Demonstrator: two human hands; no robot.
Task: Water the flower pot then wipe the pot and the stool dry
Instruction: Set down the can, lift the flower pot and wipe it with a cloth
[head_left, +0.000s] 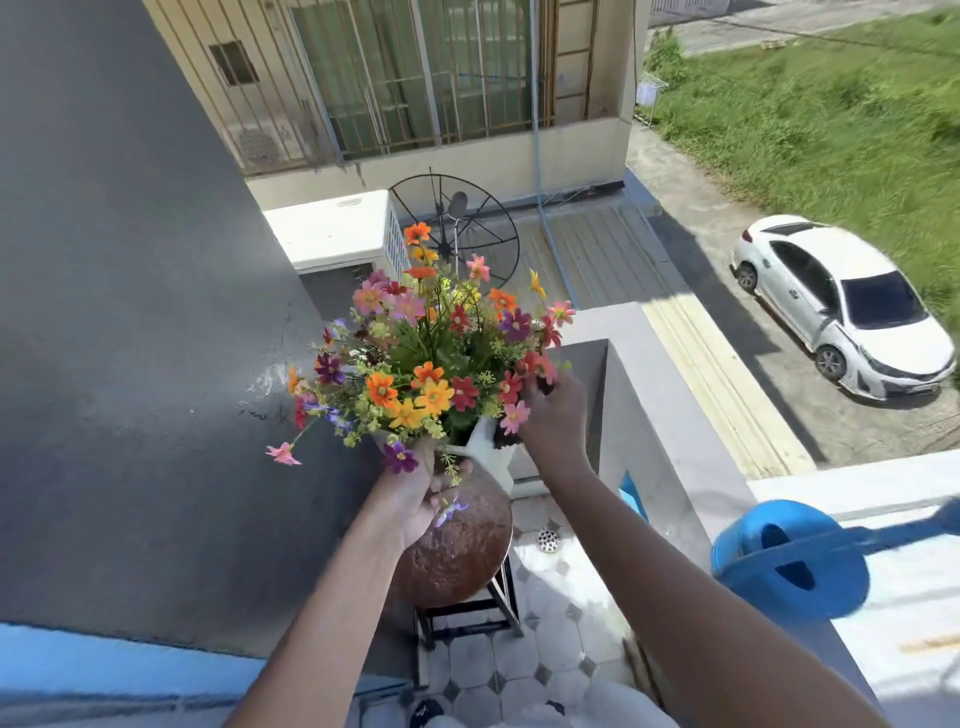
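Gripping the white flower pot (488, 452) above the stool (457, 556), left hand (421, 499) underneath, right hand (550, 415) at its rim

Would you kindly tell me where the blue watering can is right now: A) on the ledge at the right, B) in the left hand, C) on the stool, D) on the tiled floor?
A: the watering can sits on the ledge at the right, in neither hand.

Harsh sunlight casts hard shadows, the white car (841, 306) glares, and wide-angle edges bend and blur.
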